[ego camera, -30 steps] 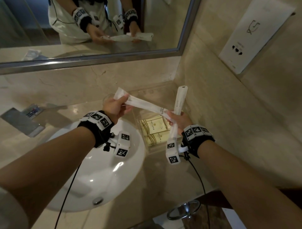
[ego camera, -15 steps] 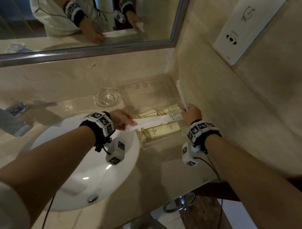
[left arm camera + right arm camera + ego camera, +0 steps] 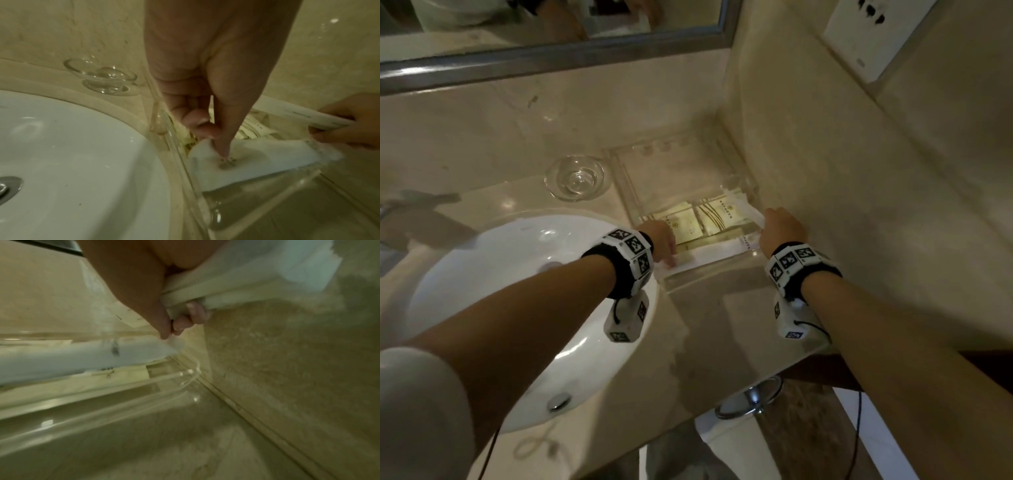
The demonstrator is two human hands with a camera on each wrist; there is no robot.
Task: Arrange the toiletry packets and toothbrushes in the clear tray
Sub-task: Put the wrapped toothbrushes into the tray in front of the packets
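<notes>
A clear tray [image 3: 674, 171] stands in the counter's corner with gold toiletry packets [image 3: 709, 219] lying in it. A white toothbrush packet [image 3: 709, 255] lies across the tray's near edge. My left hand [image 3: 661, 240] pinches its left end, one finger pressing down on top [image 3: 224, 151]. My right hand [image 3: 780, 229] pinches the packet's right end [image 3: 144, 350] with thumb and fingertip. Its other fingers curl round a second toothbrush packet [image 3: 226, 288], which slants over the tray's right side [image 3: 743, 205].
A small glass dish [image 3: 574, 178] sits left of the tray. The white basin [image 3: 517, 291] lies under my left forearm. The marble wall [image 3: 859, 205] runs close along the tray's right side, and a mirror hangs behind. A metal ring [image 3: 753, 397] hangs below the counter edge.
Both hands came down and brought the first toothbrush packet from the air into the tray's near edge. The second packet swung from upright to slanting low over the tray.
</notes>
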